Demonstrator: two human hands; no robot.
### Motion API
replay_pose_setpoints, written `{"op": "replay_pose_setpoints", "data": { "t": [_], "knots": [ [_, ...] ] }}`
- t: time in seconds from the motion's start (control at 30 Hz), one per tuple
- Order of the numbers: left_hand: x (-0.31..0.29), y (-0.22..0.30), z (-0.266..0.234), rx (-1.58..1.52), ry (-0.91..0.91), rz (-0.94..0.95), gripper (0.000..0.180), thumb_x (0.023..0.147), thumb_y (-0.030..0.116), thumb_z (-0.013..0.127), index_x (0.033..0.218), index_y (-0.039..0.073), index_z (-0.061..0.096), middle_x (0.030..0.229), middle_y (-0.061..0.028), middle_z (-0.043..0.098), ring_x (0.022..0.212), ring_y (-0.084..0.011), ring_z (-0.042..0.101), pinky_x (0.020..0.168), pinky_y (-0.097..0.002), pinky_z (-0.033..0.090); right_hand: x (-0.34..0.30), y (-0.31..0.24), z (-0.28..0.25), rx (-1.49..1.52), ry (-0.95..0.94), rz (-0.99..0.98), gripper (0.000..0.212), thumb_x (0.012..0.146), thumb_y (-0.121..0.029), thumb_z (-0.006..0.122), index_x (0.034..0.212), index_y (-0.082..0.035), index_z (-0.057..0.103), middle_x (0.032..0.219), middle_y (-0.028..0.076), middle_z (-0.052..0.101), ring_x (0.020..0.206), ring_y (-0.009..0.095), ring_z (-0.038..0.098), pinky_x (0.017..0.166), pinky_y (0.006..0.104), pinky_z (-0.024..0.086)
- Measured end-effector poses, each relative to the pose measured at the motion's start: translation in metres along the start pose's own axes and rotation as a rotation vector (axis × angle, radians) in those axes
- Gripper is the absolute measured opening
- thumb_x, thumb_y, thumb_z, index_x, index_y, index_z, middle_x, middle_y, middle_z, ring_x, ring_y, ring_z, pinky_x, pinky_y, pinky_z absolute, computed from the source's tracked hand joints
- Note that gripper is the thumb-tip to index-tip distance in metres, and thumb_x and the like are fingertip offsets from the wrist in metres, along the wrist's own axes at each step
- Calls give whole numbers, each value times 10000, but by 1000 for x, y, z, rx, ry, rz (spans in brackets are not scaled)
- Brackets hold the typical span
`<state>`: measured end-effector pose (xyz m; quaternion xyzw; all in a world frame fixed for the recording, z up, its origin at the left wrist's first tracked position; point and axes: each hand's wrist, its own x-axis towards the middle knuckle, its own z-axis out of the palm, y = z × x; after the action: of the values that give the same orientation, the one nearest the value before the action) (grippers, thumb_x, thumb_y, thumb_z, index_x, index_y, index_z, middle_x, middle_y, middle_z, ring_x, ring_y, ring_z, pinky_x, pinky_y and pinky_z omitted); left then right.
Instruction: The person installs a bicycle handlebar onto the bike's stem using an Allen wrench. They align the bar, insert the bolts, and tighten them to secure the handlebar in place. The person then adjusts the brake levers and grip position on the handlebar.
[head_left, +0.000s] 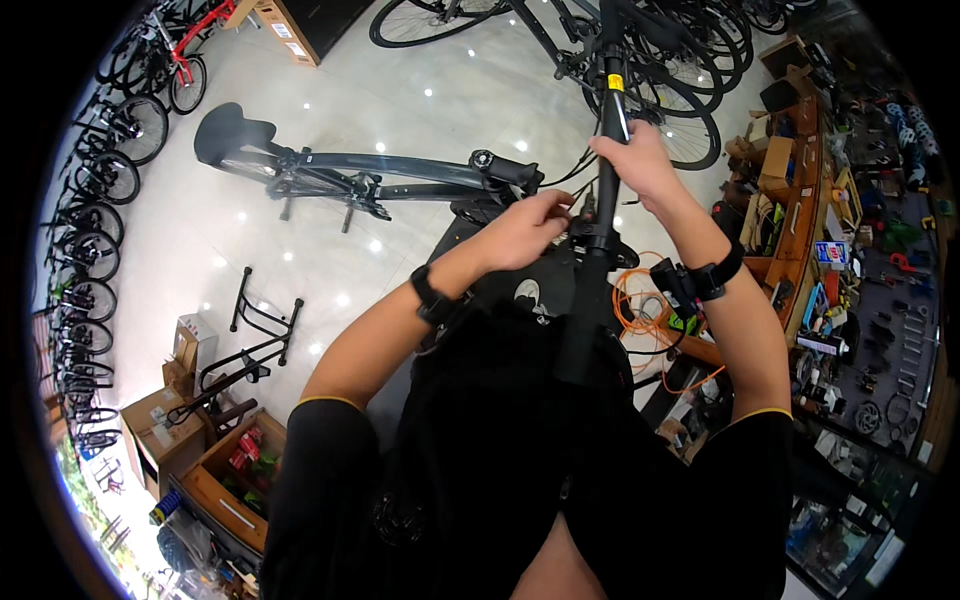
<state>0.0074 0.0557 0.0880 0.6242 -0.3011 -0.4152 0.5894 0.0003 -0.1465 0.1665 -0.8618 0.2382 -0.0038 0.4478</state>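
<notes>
A black bicycle handlebar (599, 215) runs lengthwise in front of me, with a grip at its near end. My right hand (643, 165) is closed on the bar beyond its middle, thumb lying across the top. At the bar's left side, my left hand (530, 230) has its fingers curled in beside the black cables (572, 172) and the lever clamp. Its fingertips are partly hidden, so what they pinch cannot be made out. The dark bicycle frame (410, 168) extends to the left from the bar, ending at a black saddle (228, 135).
Bicycles (108, 178) line the left wall, and more stand at the far right. A black stand (262, 330) and cardboard boxes (160, 420) are on the left floor. An orange hose (640, 312) coils beside a wooden workbench (803, 215). Tools (905, 350) cover the right side.
</notes>
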Motion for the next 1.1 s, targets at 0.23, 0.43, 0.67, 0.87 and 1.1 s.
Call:
{"op": "replay_pose_setpoints", "data": {
  "t": [0.23,0.43,0.67,0.87,1.1],
  "knots": [
    [-77,97,50,334,139,-265,783,840,323,693,1364,-80,274,914,-165,617,804,-218,613,723,-310,497,32,16,24,-72,-36,55,622,716,-206,728,1104,132,380,920,221,628,810,321,656,680,381,529],
    [-89,67,73,632,208,-182,834,781,41,621,1406,-108,89,1138,-360,515,969,-439,595,857,-422,474,34,13,39,9,-66,102,686,734,-229,742,1142,138,330,939,239,609,836,314,657,700,369,538],
    [-119,52,32,195,43,-163,811,787,-5,562,1452,28,99,1096,-173,521,892,-221,572,801,-308,460,29,35,32,270,-164,89,390,798,-293,706,918,27,519,694,27,505,561,109,480,452,274,360],
    [-132,33,12,-99,-62,-223,866,777,-55,605,1459,62,83,1043,-88,511,844,-139,528,752,-253,455,22,43,22,578,-330,215,312,862,-280,664,920,-17,506,629,-36,412,456,40,328,389,235,235],
    [-128,25,7,247,-98,-195,742,788,86,664,1373,42,208,893,-146,594,787,-245,598,713,-339,473,15,56,35,468,-284,214,426,840,-323,700,994,32,521,728,22,492,606,94,454,526,254,375]
  ]
}}
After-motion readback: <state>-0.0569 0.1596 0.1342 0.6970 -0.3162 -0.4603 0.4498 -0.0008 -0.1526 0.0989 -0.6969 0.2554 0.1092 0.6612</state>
